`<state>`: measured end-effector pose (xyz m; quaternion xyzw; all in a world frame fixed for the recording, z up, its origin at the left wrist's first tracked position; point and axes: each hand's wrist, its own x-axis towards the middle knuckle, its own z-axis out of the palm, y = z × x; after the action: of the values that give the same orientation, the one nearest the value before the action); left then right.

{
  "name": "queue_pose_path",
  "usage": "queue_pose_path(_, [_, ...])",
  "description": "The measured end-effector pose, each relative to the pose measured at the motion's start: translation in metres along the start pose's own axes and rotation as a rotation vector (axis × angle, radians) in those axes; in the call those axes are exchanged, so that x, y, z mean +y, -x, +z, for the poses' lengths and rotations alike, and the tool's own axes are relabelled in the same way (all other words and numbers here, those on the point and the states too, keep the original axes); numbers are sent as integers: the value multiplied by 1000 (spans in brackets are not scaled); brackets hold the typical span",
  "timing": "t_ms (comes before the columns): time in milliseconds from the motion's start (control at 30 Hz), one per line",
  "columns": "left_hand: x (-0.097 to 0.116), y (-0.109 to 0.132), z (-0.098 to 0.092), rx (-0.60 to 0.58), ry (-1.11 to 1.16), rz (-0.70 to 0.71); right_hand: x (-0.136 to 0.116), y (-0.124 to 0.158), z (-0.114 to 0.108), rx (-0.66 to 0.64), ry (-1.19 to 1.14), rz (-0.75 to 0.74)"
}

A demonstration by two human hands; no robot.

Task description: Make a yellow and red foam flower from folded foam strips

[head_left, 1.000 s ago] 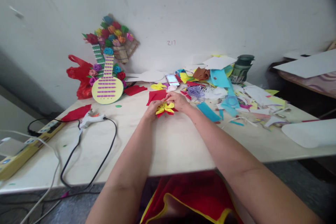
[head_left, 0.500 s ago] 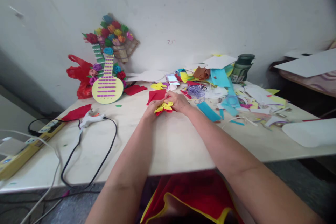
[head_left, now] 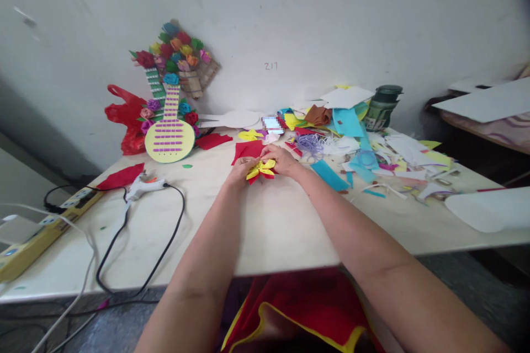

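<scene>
A yellow and red paper flower [head_left: 261, 169] is held between my two hands above the middle of the table. My left hand [head_left: 241, 170] is closed on its left side, fingers pinched at the petals. On the right, my right hand [head_left: 281, 160] has its fingers closed on the flower's upper edge. The yellow petals spread on top, with red points showing below them. Just behind the hands lies a red sheet [head_left: 247, 150], partly covered by them. The exact fingertip contact is too small to make out.
At the left are a white glue gun [head_left: 144, 187] with black cable and a yellow power strip [head_left: 49, 234]. A flower-decorated paper lute [head_left: 169, 140] stands at the back left. Paper scraps [head_left: 397, 157], purple string [head_left: 310, 143] and a green bottle [head_left: 381, 107] occupy the right.
The flower has turned slightly and moved a little right, its yellow petals now more spread to view. My fingers have shifted slightly around it.
</scene>
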<state>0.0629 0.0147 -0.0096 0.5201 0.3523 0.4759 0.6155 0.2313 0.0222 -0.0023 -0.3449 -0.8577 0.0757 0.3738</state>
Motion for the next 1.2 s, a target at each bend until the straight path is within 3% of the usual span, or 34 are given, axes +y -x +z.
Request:
queue_pose_path(233, [-3, -1, -3, 10, -90, 9, 6, 2, -2, -19, -155, 9])
queue_pose_path(500, [-5, -3, -5, -35, -88, 26, 9, 3, -8, -67, -61, 110])
queue_pose_path(867, [-3, -2, -5, -49, -98, -2, 4, 3, -14, -70, 62, 125])
queue_pose_path(1200, [0, -3, -4, 68, -18, -32, -10, 3, -14, -20, 130, 151])
